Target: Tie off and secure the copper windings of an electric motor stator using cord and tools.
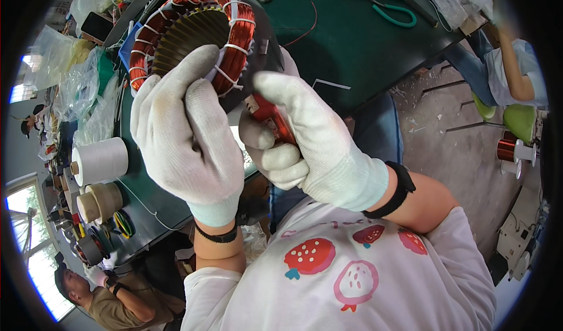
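A motor stator [239, 35] with copper windings laced by white cord stands on the table at the upper left, its round opening toward me. My left hand [185, 126], in a white knit glove, is closed on its near rim, with a finger reaching over the windings. A short white cord end sticks out of the lacing beside that hand. In my right hand [311, 134], also gloved, is a red lighter [272, 120], gripped with fingers curled round it and thumb near its metal top. The lighter is close to the stator's right lower edge.
Scissors with green handles [394, 15] lie on the green table [352, 55] at the far side. White cord spools [105, 158] and plastic bags [82, 85] crowd the left. One co-worker [126, 296] sits lower left, another [516, 67] at the right by a green chair [519, 121].
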Demonstrator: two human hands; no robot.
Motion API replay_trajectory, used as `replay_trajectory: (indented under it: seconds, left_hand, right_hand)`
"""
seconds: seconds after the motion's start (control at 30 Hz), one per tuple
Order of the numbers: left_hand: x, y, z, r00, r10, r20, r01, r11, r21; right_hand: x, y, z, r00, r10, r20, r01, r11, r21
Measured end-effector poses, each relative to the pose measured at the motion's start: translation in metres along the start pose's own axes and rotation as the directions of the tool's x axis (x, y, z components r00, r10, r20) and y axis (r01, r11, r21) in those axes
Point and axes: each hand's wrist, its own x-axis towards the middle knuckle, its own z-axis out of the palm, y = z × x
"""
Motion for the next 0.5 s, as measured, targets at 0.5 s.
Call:
replay_trajectory:
  seconds: [0.5]
  left_hand:
    - [0.009, 0.015, 0.016, 0.963, -0.250, -0.103, 0.240, 0.966, -0.097]
  right_hand:
    - [-0.003, -0.001, 0.002, 1.000, -0.014, 0.009, 0.014, 0.996, -0.082]
